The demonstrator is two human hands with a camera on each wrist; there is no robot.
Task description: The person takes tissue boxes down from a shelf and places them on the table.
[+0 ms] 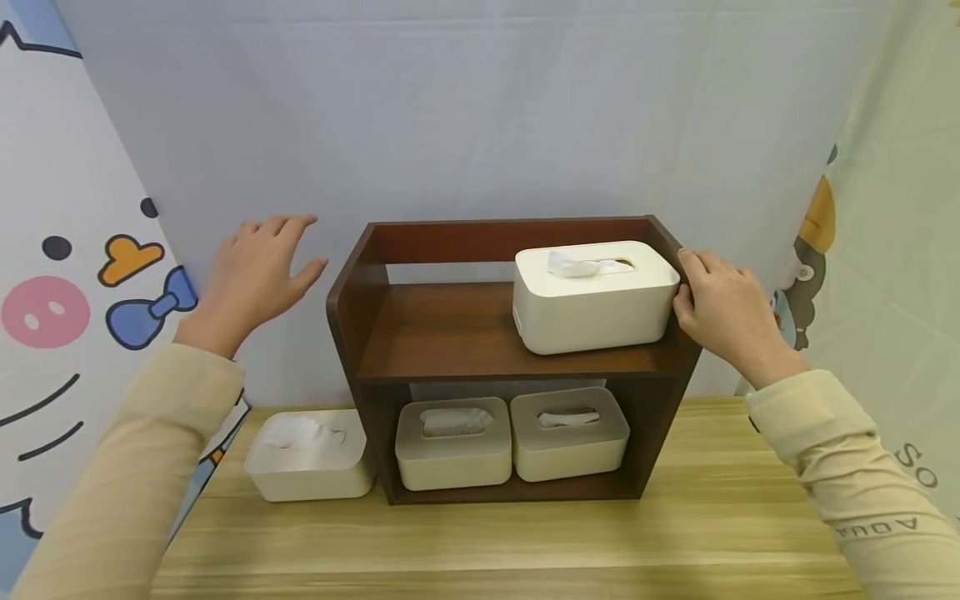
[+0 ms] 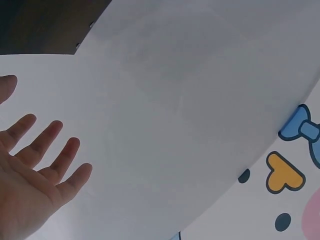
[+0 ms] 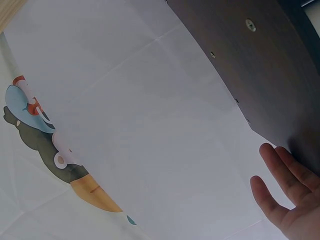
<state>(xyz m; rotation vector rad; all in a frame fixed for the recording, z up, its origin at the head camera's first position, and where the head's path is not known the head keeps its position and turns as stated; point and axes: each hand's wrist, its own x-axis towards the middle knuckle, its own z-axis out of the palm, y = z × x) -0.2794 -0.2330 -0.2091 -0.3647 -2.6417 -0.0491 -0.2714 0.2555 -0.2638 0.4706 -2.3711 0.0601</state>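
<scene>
A white tissue box [image 1: 596, 312] with tissue showing in its slot sits at the right of the upper shelf of a dark brown wooden rack [image 1: 442, 333]. My right hand [image 1: 727, 312] is at the rack's right side panel, index finger and thumb at the box's right end. In the right wrist view, several nearly straight fingers [image 3: 282, 175] lie along the panel's outer face. My left hand [image 1: 258, 275] hovers in the air left of the rack, fingers spread and holding nothing. In the left wrist view its fingertips [image 2: 75, 145] point away from the palm, below the rack's dark corner [image 2: 50, 25].
Two tissue boxes [image 1: 453, 467] [image 1: 572, 454] stand side by side on the rack's lower shelf. Another tissue box [image 1: 309, 479] sits on the wooden table [image 1: 480, 542], against the rack's left side. A pale cloth [image 1: 480, 108] hangs behind, with cartoon-printed cloth [image 1: 67, 208] at the left.
</scene>
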